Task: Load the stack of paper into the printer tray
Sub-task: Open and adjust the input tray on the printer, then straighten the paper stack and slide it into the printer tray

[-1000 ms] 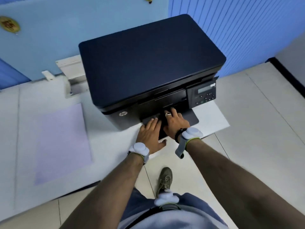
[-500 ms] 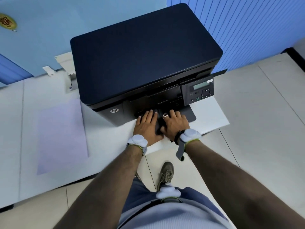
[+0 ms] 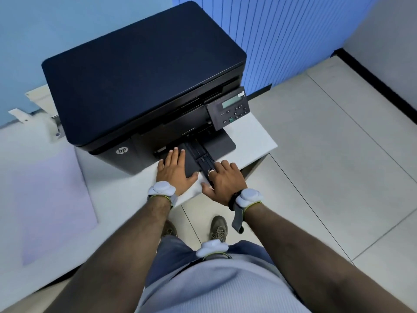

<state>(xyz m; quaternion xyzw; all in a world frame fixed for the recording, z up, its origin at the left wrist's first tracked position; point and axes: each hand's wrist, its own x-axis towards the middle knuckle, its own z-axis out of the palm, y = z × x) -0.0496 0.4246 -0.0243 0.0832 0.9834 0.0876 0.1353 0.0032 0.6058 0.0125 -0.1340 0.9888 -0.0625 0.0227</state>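
A black printer (image 3: 140, 71) stands on a white table (image 3: 255, 136). Its black input tray (image 3: 222, 143) lies folded out flat at the front, with a ribbed slider strip (image 3: 200, 152) running down its middle. My left hand (image 3: 174, 170) lies flat on the tray's left part, holding nothing. My right hand (image 3: 223, 181) has its fingers bent onto the near end of the slider, thumb spread on the table. The pale lilac stack of paper (image 3: 54, 199) lies flat on the table, far left of both hands.
The printer's control panel (image 3: 230, 108) sticks out above the tray's right side. A white bracket-like part (image 3: 42, 105) sits behind the printer at the left. The table's right edge runs close to the tray, with grey floor tiles (image 3: 327, 154) beyond. My shoe (image 3: 217, 229) is below the table edge.
Both hands drew back from the printer's front slot toward me. The tray now lies fully exposed and its middle slider shows. The camera view shifted left and up.
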